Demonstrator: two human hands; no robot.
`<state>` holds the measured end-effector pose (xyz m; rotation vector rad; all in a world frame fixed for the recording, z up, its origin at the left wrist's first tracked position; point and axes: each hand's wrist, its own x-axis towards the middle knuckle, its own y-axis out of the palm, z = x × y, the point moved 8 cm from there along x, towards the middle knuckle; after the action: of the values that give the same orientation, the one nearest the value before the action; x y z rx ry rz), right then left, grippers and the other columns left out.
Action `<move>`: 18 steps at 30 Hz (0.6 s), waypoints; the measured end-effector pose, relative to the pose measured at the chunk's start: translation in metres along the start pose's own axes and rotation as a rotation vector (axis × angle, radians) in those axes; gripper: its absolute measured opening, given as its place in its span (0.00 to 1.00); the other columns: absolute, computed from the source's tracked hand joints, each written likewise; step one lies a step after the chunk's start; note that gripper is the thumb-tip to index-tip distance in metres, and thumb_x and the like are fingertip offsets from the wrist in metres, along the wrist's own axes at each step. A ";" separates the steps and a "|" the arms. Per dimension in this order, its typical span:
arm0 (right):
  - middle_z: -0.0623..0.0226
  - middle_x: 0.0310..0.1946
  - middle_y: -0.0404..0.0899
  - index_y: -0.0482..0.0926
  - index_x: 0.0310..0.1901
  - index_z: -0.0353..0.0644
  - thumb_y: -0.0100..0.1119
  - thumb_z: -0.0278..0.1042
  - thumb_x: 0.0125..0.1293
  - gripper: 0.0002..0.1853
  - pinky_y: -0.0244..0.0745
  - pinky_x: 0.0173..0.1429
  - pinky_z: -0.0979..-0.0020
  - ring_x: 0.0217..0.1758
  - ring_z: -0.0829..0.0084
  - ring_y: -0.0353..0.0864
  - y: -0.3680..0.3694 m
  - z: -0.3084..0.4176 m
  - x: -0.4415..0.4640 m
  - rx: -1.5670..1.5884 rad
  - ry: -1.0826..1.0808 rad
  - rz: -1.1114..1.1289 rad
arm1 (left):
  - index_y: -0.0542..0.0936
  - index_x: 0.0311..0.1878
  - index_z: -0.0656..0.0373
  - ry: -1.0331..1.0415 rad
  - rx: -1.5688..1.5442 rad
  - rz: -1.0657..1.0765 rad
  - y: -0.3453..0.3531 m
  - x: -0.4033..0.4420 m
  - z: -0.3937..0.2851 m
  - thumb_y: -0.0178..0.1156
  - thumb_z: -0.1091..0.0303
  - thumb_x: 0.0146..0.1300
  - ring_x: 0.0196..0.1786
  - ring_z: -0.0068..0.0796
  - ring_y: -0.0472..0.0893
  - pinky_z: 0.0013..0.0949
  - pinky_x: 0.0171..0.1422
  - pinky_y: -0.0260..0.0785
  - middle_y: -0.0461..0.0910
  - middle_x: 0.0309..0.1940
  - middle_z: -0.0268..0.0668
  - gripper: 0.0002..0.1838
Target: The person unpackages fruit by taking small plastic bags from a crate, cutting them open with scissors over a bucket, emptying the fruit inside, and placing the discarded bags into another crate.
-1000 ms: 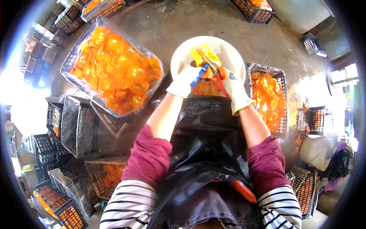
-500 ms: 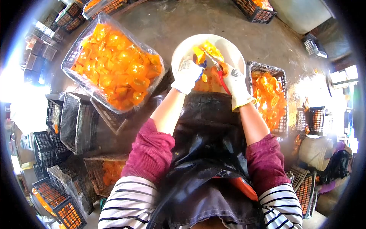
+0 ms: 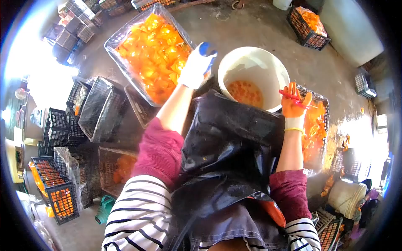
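My left hand point(image 3: 198, 67), in a white glove with blue fingertips, is at the right edge of a plastic-lined crate point(image 3: 115, 58). Its fingers look apart, and nothing shows in them. Glossy orange pieces point(image 3: 153, 54), which look like cut peppers, fill that crate. Red-handled scissors point(image 3: 293, 99) lie across the orange palm of my right hand point(image 3: 294, 109), which is closed loosely on them; their blades are hard to make out. That hand is beside the rim of a white bucket point(image 3: 274, 69). Small orange bits point(image 3: 247, 93) lie at the bucket's bottom.
A second crate point(image 3: 320, 129) of orange pieces stands at the right, partly behind my right hand. Black crates point(image 3: 98, 109) are stacked at the left. Another filled crate point(image 3: 307, 31) is at the far right. A black apron point(image 3: 230, 138) covers my lap.
My left hand has moved left from over the bucket to the lined crate; the orange piece it held is out of it. My right hand has moved right with the scissors and turned palm up.
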<state>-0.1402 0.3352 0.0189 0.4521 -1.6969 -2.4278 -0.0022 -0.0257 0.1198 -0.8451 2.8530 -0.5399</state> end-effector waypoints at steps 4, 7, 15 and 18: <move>0.55 0.52 0.79 0.75 0.51 0.31 0.52 0.58 0.68 0.31 0.67 0.67 0.58 0.57 0.61 0.76 0.025 -0.009 -0.007 -0.048 0.044 0.046 | 0.66 0.68 0.56 0.112 0.831 -0.150 -0.051 0.006 0.061 0.63 0.44 0.56 0.66 0.48 0.69 0.48 0.69 0.60 0.70 0.63 0.48 0.40; 0.54 0.53 0.78 0.75 0.50 0.30 0.54 0.54 0.69 0.28 0.68 0.66 0.60 0.56 0.62 0.77 0.039 -0.026 -0.001 -0.005 0.217 0.174 | 0.61 0.72 0.53 0.076 1.043 -0.045 -0.053 0.018 0.111 0.63 0.41 0.56 0.71 0.51 0.61 0.56 0.73 0.51 0.60 0.71 0.45 0.44; 0.55 0.51 0.78 0.72 0.54 0.30 0.55 0.48 0.70 0.25 0.72 0.62 0.63 0.53 0.64 0.77 0.057 -0.048 0.001 -0.266 0.204 0.032 | 0.76 0.59 0.45 0.200 1.179 -0.194 -0.057 0.059 0.127 0.64 0.55 0.59 0.57 0.38 0.77 0.41 0.61 0.68 0.76 0.59 0.37 0.24; 0.54 0.51 0.77 0.70 0.55 0.31 0.55 0.48 0.69 0.26 0.72 0.61 0.62 0.53 0.63 0.76 0.057 -0.050 0.003 -0.341 0.193 0.016 | 0.78 0.54 0.53 -0.071 0.757 -0.224 -0.097 0.071 0.154 0.59 0.57 0.63 0.42 0.34 0.81 0.35 0.44 0.72 0.82 0.42 0.39 0.19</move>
<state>-0.1304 0.2701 0.0557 0.5955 -1.1768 -2.4992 0.0195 -0.1870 0.0116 -0.9788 2.1897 -1.4438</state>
